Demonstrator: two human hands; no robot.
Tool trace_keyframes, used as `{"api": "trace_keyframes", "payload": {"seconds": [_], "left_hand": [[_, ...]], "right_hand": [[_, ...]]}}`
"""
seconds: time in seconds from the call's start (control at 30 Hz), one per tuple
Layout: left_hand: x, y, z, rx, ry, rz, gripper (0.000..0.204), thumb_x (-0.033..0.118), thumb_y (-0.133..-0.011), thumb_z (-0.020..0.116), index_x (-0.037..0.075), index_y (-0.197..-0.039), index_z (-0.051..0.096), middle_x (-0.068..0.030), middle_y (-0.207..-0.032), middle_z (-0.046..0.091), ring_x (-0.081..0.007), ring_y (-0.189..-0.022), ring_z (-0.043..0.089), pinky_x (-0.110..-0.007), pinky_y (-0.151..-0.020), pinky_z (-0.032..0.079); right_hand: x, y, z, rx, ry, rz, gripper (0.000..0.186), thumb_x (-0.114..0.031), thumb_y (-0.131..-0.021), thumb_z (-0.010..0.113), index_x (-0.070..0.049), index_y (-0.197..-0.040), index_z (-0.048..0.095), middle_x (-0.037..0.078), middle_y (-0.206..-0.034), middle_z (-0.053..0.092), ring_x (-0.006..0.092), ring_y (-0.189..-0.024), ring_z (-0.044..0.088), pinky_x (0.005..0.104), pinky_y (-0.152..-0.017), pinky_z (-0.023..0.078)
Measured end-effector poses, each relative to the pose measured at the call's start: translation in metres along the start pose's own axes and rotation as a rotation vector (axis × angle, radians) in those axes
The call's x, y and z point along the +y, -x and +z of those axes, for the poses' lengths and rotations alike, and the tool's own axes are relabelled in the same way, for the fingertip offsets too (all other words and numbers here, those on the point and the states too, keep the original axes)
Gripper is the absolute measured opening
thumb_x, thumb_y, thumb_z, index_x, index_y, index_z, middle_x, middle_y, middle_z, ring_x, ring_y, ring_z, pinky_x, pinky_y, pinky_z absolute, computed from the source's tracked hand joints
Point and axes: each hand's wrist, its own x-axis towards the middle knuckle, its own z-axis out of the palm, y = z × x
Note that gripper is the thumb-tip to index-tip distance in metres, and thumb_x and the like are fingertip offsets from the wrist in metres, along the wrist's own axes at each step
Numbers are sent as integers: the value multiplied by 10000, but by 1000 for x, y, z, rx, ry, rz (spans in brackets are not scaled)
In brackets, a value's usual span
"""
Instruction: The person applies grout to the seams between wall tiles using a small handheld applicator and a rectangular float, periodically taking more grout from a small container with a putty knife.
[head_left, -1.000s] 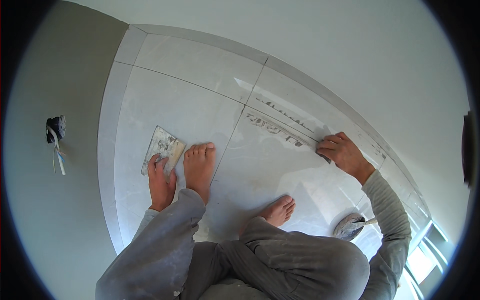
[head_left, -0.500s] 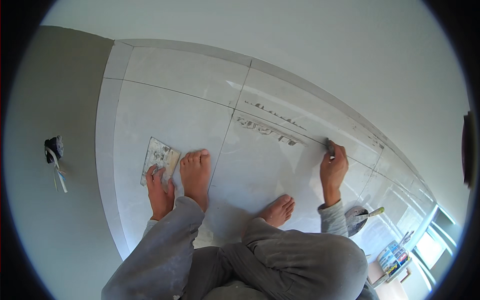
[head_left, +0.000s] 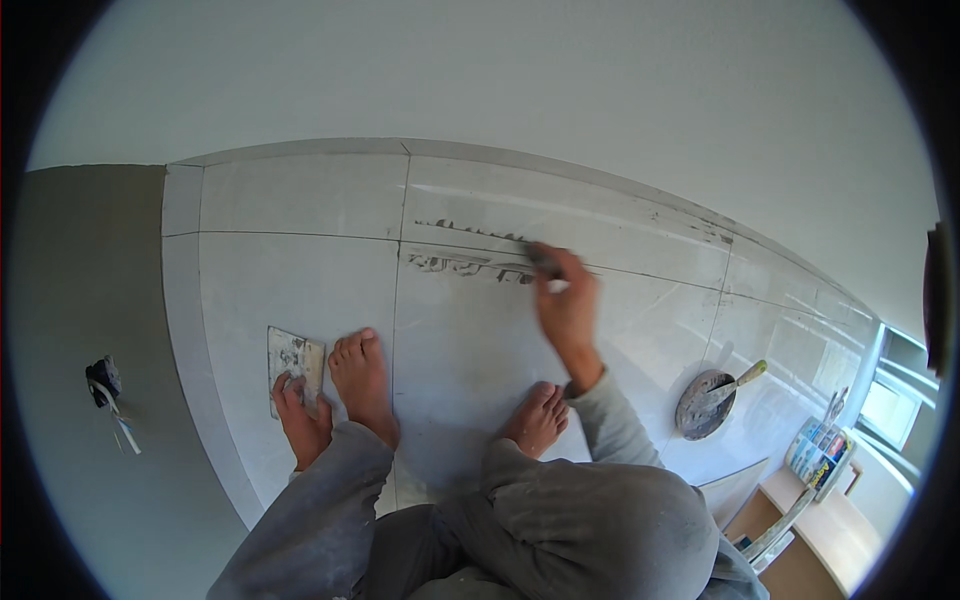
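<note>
Paste [head_left: 468, 268] left both sides of floor seam [head_left: 460, 246], I'd call it part-done; right hand [head_left: 568, 310] grips dark tool [head_left: 542, 259], left hand [head_left: 302, 420] on board [head_left: 290, 352], grip: can't tell.

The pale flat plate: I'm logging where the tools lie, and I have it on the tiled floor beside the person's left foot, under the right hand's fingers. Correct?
Not the right hand: the head view shows the left hand's fingers over the pale flat plate. It does lie on the tiled floor beside the left foot.
</note>
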Motion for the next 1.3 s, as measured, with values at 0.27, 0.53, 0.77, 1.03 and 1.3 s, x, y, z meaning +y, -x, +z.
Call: {"api": "trace_keyframes", "payload": {"seconds": [0.27,0.53,0.77,1.03,1.3], "left_hand": [[6,-6,-4,-35,58,-22,456,34,-845,695,-15,-1265,523,-246,-1440,436,-466,-1291,500,-498,-1034,471],[4,-8,6,-2,41,2,454,19,-820,668,-9,-1244,508,-250,-1430,440,-458,-1237,527,-471,-1000,487],[8,-12,8,-19,26,14,438,20,-815,671,-5,-1221,506,-244,-1425,444,-456,-1214,538,-474,-993,491],[5,-5,6,17,35,6,471,8,-803,692,13,-1239,514,-241,-1421,446,-444,-1215,545,-462,-990,503],[16,-7,2,34,20,-42,482,15,-800,709,11,-1241,515,-238,-1381,459,-460,-1255,516,-485,-1005,501]], "right_hand": [[71,3,-90,228,520,39,326,30,-822,661,-35,-1133,729,155,-1023,728,364,-936,691,437,-831,556],[20,21,-13,-49,245,-26,392,48,-766,670,-46,-1143,724,142,-1052,723,366,-948,658,457,-853,545],[62,11,-59,84,414,-271,456,121,-716,635,-46,-1130,731,108,-1123,735,355,-947,634,419,-896,530],[82,24,-96,222,383,-18,398,59,-791,649,-40,-1170,724,127,-1065,728,353,-961,653,437,-845,538],[27,5,-25,128,455,-1,332,-41,-849,685,-42,-1178,724,166,-1030,742,380,-921,714,462,-821,565]]}}
